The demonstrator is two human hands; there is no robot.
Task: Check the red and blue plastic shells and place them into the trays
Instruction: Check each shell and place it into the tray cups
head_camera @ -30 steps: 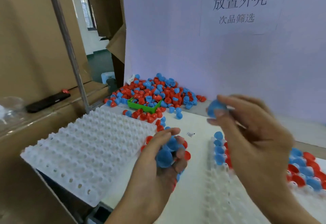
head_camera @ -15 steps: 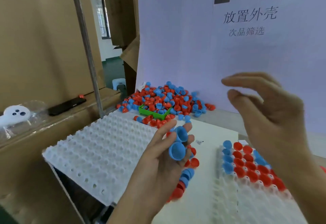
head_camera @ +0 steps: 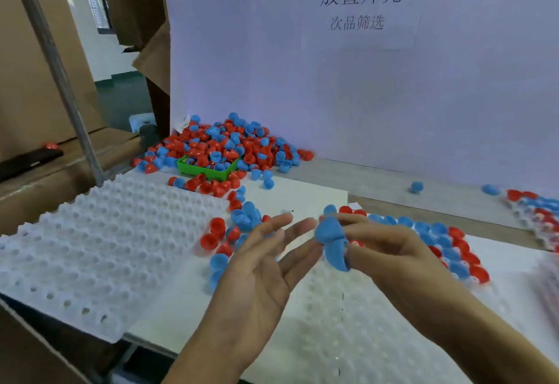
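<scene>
A: Start at the left; what is there?

B: An unfilled white tray, its pockets bare; behind it the loose pile of shells spills round a green bin; a smaller scatter of red and blue shells lies just beside the tray's right edge.

A: And the hands?

B: The left hand is palm up, fingers straight and spread, holding nothing; the right hand pinches two blue shells at its fingertips, one above the other and touching; they hang above the near end of the second tray.

A: So which step?

B: Checking, I judge; the pair is held up between the hands, not yet set down.

A: Next?

B: The far rows of that tray already carry seated shells; the near pockets are bare; the move calls for parting the two shells and lowering each into a free pocket; held together, one could slip.

A: Further right?

B: Another filled tray at the edge; two stray blue shells lie on the bench.
</scene>
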